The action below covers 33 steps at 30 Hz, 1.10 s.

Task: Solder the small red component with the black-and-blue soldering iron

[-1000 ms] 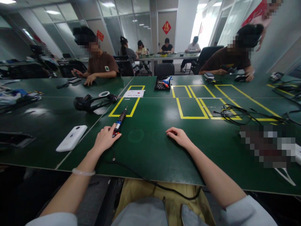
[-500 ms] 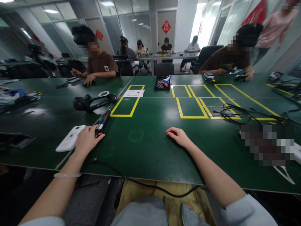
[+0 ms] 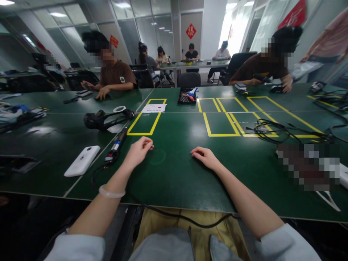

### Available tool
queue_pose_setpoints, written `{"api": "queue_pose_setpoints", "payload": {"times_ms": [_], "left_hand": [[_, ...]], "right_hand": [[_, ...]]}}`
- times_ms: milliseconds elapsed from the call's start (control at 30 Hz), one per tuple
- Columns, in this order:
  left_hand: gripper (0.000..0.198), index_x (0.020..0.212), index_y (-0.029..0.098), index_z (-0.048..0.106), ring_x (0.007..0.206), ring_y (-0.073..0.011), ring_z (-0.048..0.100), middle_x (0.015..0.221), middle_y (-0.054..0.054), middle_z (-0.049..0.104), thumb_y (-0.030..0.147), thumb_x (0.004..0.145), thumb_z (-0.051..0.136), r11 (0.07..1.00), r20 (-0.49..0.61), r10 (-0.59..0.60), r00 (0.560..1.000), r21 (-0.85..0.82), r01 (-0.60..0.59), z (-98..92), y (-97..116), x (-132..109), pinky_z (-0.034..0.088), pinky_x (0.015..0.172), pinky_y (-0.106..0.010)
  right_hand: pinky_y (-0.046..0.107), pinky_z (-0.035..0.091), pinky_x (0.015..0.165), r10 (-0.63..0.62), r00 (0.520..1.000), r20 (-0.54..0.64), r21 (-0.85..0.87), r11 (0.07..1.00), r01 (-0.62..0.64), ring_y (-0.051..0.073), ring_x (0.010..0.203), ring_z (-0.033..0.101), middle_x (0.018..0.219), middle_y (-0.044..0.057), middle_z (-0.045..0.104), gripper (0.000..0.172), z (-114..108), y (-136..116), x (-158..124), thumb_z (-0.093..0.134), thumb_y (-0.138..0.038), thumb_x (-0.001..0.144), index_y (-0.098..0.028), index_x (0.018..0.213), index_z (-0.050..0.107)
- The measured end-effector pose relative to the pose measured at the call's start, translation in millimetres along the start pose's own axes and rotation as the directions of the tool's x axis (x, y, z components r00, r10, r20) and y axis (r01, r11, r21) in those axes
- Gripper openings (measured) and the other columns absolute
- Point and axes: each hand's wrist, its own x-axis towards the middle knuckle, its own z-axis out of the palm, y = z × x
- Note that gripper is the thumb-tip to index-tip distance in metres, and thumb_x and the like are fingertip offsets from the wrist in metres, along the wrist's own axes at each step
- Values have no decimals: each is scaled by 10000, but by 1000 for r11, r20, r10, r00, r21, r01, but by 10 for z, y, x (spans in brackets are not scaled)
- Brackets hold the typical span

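Observation:
My left hand (image 3: 140, 151) is over the green table (image 3: 174, 181), its fingers bent in towards the thumb, and nothing shows in it. To its left lies a slim black corded tool (image 3: 116, 145) with a blue band and a red part near its cable end; it resembles an electric screwdriver. Hand and tool are apart. A white phone-shaped device (image 3: 82, 161) rests further left. My right hand (image 3: 206, 157) lies on the table with loosely curled fingers close together and the thumb beneath them, holding nothing that I can see.
Yellow tape outlines (image 3: 221, 135) mark the table. A black tray (image 3: 187, 96) with small items stands at the far middle, a black headband-like device (image 3: 100, 119) at left. Coiled black cables (image 3: 272, 127) lie at right. Two people (image 3: 116, 74) work across the table.
My left hand has let go of the black corded tool and moved right, away from it. The tool stays on the table. My right hand has not moved.

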Motion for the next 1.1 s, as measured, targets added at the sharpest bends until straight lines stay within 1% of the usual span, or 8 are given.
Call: {"api": "queue_pose_setpoints", "payload": {"times_ms": [67,167,333,467,600,700,833,1100], "left_hand": [[354,1026,175,573,779,-156,615,841,-38,648,462,865,442,985,161,83,983,-164,-57,342,278,97,480,783,-307],[388,1150,163,541,713,-127,562,799,-23,596,421,876,445,936,336,148,930,-352,-22,798,563,190,472,726,-290],[583,1376,133,390,638,-101,490,687,28,517,398,869,498,838,498,236,835,-539,84,1230,636,229,397,631,-250],[638,1399,116,380,583,-84,433,658,43,489,416,857,533,794,509,286,812,-600,96,1336,594,196,342,575,-234],[596,1362,116,428,552,-81,446,625,44,497,446,872,506,780,466,238,852,-614,118,1358,573,175,342,554,-226],[506,1223,111,516,567,-93,507,624,25,538,484,884,466,757,436,193,879,-636,150,1383,529,186,384,575,-230],[387,945,129,556,583,-92,536,658,8,573,503,855,516,745,427,176,887,-647,164,1434,462,202,424,599,-234],[339,898,131,544,637,-93,568,729,-9,609,420,770,665,740,426,183,886,-653,161,1399,494,161,465,656,-252]], "right_hand": [[292,471,717,12,1000,3,19,1000,-12,167,743,625,846,38,703,217,-9,1,-2,548,-319,848,-178,947,680],[294,483,744,19,1000,7,86,996,-20,163,763,630,865,43,698,233,-15,20,5,563,-332,842,-171,979,660],[263,476,671,-10,999,47,227,974,-1,131,685,597,860,34,673,349,8,72,31,617,-356,817,-159,1103,581],[272,473,682,-34,994,101,257,966,8,142,707,605,848,46,682,298,37,61,27,617,-383,829,-155,1021,603],[270,462,661,-36,996,80,262,965,14,140,693,593,832,42,678,254,56,30,21,629,-368,825,-163,973,605],[258,449,641,-37,998,42,262,965,25,128,681,572,829,33,658,230,63,37,29,643,-342,809,-165,952,605],[242,423,608,-27,1000,3,257,966,25,113,651,539,805,18,630,240,65,63,37,645,-342,803,-164,959,603],[241,414,599,-28,999,-42,212,977,36,114,638,524,774,5,610,269,67,41,24,650,-359,797,-169,980,596]]}}
